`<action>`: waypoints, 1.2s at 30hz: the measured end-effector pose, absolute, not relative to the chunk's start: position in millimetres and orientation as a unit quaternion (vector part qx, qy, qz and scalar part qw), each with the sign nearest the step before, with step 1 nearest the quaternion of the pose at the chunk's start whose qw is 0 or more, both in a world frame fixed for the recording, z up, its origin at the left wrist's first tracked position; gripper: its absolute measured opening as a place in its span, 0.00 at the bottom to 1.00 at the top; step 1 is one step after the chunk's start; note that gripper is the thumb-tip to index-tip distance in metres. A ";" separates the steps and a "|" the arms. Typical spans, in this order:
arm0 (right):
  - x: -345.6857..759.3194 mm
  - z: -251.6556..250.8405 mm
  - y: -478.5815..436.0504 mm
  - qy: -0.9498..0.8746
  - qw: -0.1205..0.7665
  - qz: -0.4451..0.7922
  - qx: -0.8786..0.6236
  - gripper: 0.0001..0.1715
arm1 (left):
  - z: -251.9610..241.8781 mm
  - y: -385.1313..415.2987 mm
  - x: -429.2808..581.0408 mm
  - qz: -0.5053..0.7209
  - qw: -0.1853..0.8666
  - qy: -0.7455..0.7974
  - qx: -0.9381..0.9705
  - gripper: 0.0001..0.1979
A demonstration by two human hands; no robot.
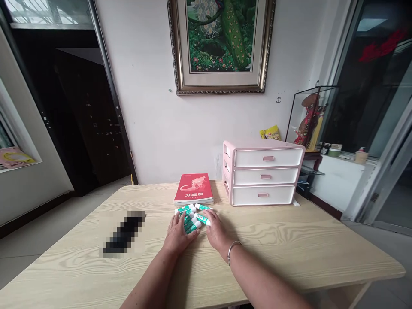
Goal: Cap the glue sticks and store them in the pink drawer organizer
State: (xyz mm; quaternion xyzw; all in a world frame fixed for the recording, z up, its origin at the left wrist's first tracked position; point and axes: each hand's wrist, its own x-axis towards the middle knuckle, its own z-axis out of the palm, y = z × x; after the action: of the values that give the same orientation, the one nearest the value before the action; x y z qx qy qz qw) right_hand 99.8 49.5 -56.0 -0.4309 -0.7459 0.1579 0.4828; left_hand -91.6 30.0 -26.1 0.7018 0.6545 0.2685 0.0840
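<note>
Several glue sticks (202,219), green and white tubes with white caps, lie in a loose heap on the wooden table (277,244). My left hand (180,235) rests on the heap's left and near side, its fingers spread and touching the tubes. From the right, my right hand (219,231) reaches to the heap, fingers stretched out beside the glue sticks and at their ends. Part of the heap is hidden under my fingers. Just behind it lies a red book (193,188) with white print on the cover.
A pink and white three-drawer organizer (265,176) stands at the back right, drawers closed. A pixelated dark object (124,234) lies on the left of the table. A yellow packet (271,132) shows behind the organizer. The wall carries a framed peacock picture (220,81).
</note>
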 end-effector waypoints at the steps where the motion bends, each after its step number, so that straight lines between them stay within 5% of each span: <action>1: 100.1 -54.9 48.9 -0.748 0.476 0.152 -0.437 0.42 | -24.4 31.2 -94.7 0.269 0.080 0.654 0.702 0.49; 13: 97.2 -38.5 65.3 -0.670 0.454 0.186 -0.557 0.31 | -12.8 53.6 -128.2 0.297 0.138 0.631 0.703 0.39; 20: 153.8 -55.7 85.2 -0.407 0.651 0.325 -0.552 0.24 | -19.4 54.9 -139.2 0.384 0.213 0.593 0.675 0.41; 28: 268.0 -12.5 120.6 -0.169 0.686 0.401 -0.583 0.12 | -30.6 58.6 -142.7 0.410 0.243 0.600 0.643 0.41; 36: 289.6 12.1 132.7 -0.078 0.691 0.438 -0.570 0.13 | -15.6 56.7 -143.8 0.421 0.273 0.634 0.589 0.42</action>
State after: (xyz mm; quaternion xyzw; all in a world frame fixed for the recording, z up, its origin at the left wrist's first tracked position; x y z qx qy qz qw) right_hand 289.6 132.7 12.1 -0.5700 -0.0783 0.4380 0.6908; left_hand -143.8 56.7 -15.6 0.5890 0.6338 0.4207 0.2729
